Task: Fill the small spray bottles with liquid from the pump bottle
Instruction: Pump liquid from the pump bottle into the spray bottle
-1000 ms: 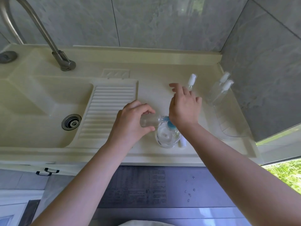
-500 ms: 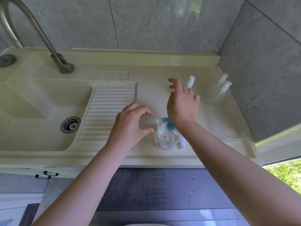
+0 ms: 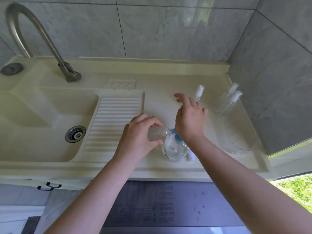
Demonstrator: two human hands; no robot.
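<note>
Small clear spray bottle, cap off, tipped on its side above the front of the table, neck pointing right at the blue nozzle of the pump bottle. Left hand: grip clenched round the small bottle's body, thumb underneath, fingers over the top. Pump bottle stands upright on the table near the front edge, clear, liquid inside. Right hand is on top of the pump head, palm down, fingers straight and spread; grip released, holding nothing. A small white cap lies just beside the pump bottle, right side. Farther back, one capped spray bottle stands behind the right fingers. Two more capped bottles lean in a clear plastic bin at the right wall. Left: ribbed drainboard, sink basin, steel faucet.
</note>
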